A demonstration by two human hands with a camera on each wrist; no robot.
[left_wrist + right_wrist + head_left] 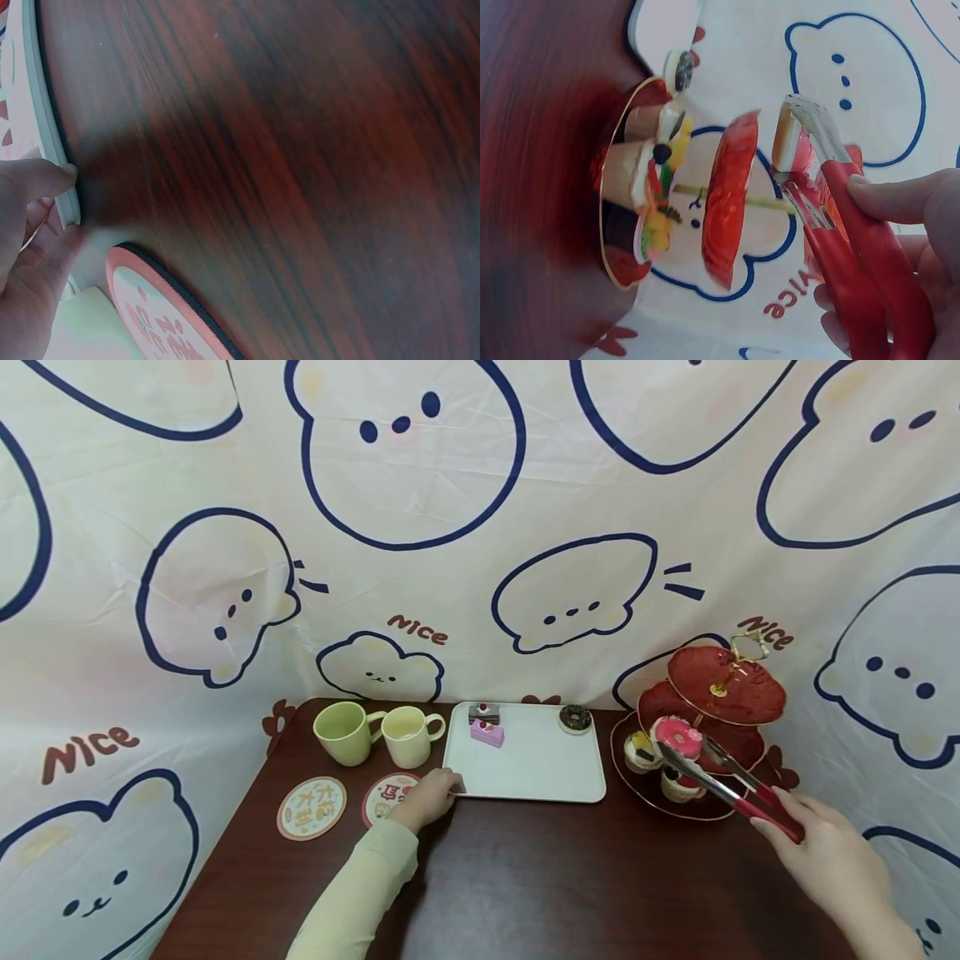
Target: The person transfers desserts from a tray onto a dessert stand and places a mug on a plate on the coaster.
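Observation:
My left hand point(427, 797) pinches the front left corner of a white tray point(540, 768), with the thumb on its rim in the left wrist view. On that tray lie a chocolate cake slice point(483, 713), a pink-purple cake slice point(487, 734) and a chocolate donut point(575, 718). My right hand point(836, 852) grips red-handled metal tongs point(870, 277). Between the tongs' tips hangs a pink-iced donut point(678, 737), in front of a red tiered stand point(757, 693). Below it, cupcakes point(630, 172) sit on the stand's bottom plate.
Left of the tray stand a green mug point(345, 735) and a cream mug point(407, 739). Two round coasters lie in front of them, a pale one point(311, 808) and a red-rimmed one point(169, 315). A patterned cloth point(405, 585) hangs behind the dark wooden table point(570, 877).

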